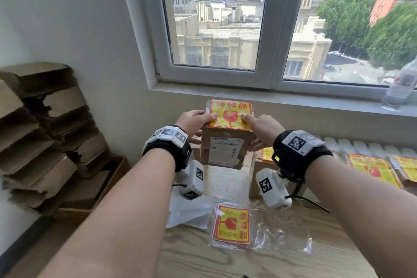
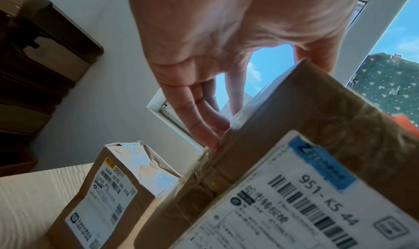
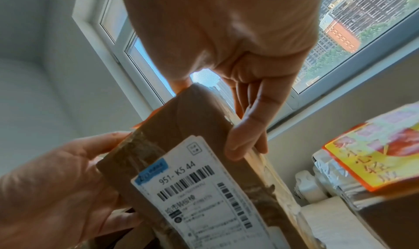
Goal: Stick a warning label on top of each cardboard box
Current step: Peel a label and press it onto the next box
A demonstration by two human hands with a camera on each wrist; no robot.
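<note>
box: cardboard box held up off the worktop in front of the window, between both hands; shipping slip on the near face, reads "951- KS 44" in the wrist views
label: red/yellow warning label lies on the box's top face, covers most of it, edges look wrinkled
left hand: left hand on the box's left side, thumb on top at the label's near-left edge, fingers running down the side wall; grip is grasping the box
right hand: right hand mirrored on the right side, thumb tip on the label near its middle, fingers down the right wall; grip also grasping the box
label stack: spare labels on the worktop below the box, lying on clear plastic film; white backing paper just left of them
other boxes: labelled boxes on the right, labels on top; another box behind the right wrist, label partly visible; in the left wrist view a small brown box with a torn white top stands on the worktop
left wall: flattened cardboard stacked against the wall, lower end in a wooden crate
sill: clear plastic bottle at far right, blurred
</note>
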